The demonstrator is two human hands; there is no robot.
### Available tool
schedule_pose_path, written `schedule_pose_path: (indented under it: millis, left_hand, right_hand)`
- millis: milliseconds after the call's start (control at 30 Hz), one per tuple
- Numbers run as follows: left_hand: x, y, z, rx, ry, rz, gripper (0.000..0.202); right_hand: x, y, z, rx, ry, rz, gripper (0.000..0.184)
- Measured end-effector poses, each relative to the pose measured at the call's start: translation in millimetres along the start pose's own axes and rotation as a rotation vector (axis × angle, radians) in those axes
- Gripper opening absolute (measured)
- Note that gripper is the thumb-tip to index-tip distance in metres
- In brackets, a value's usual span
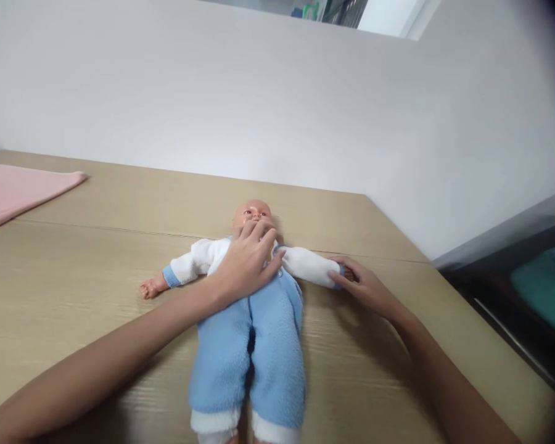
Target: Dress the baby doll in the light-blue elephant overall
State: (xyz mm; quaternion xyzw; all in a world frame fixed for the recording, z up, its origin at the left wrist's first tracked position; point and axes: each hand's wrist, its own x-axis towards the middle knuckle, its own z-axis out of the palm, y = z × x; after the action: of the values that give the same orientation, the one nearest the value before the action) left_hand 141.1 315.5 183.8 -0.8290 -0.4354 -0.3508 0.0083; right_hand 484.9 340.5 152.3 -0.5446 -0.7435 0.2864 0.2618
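A baby doll (pixel 277 351) lies on its back on the wooden table, head away from me. It wears a fuzzy blue outfit with white sleeves and blue cuffs. My left hand (pixel 247 262) rests on the doll's chest, just below its mouth, fingers stretched and thumb apart. At the right, my right hand (pixel 363 283) has its thumb and fingers around the blue cuff at the end of the doll's outstretched white sleeve (pixel 308 265); the doll's small hand shows partly behind my fingers. The doll's other arm (pixel 185 269) points out to the left with its hand bare.
A folded pink cloth (pixel 23 188) lies at the table's left side. The table (pixel 120 197) meets a pale wall (pixel 189 98) at the back. Beyond its right edge is a dark area with a teal thing (pixel 543 290), blurred.
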Motion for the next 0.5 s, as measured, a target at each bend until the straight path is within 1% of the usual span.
schedule_pose_path:
  millis: [100, 167, 200, 267, 333, 367, 400, 433, 500]
  left_hand:
    - [-24.8, 0.9, -15.0, -0.103, 0.032, -0.063, 0.015]
    - [-42.8, -2.1, -23.2, -0.158, 0.068, -0.141, 0.012]
    - [-52.1, -4.7, -26.3, -0.183, 0.086, -0.191, 0.012]
    - [-71.1, -11.5, -29.6, -0.240, 0.114, -0.313, 0.015]
    - [-88.9, -19.1, -29.7, -0.316, 0.118, -0.440, 0.021]
    - [-96.4, -22.6, -28.9, -0.350, 0.114, -0.492, 0.023]
    - [-102.7, -25.5, -28.0, -0.376, 0.108, -0.532, 0.025]
    - [-107.3, -27.8, -27.3, -0.388, 0.099, -0.556, 0.027]
    - [-111.8, -30.2, -26.9, -0.374, 0.071, -0.567, 0.029]
  right_hand:
    - [3.9, 9.1, 6.8, -0.060, 0.070, -0.067, 0.063]
    - [5.3, 13.1, 11.8, -0.095, 0.118, -0.139, 0.057]
    - [4.9, 13.0, 14.9, -0.124, 0.167, -0.183, 0.054]
    - [1.4, 6.5, 23.2, -0.205, 0.299, -0.290, 0.047]
    - [-6.0, -8.9, 35.7, -0.258, 0.396, -0.401, 0.039]
    - [-10.7, -19.2, 43.6, -0.254, 0.392, -0.439, 0.034]
    - [-15.6, -30.2, 52.3, -0.223, 0.356, -0.460, 0.029]
    - [-20.3, -41.1, 61.5, -0.173, 0.295, -0.447, 0.025]
    - [-27.7, -59.7, 79.2, -0.043, 0.168, -0.362, 0.027]
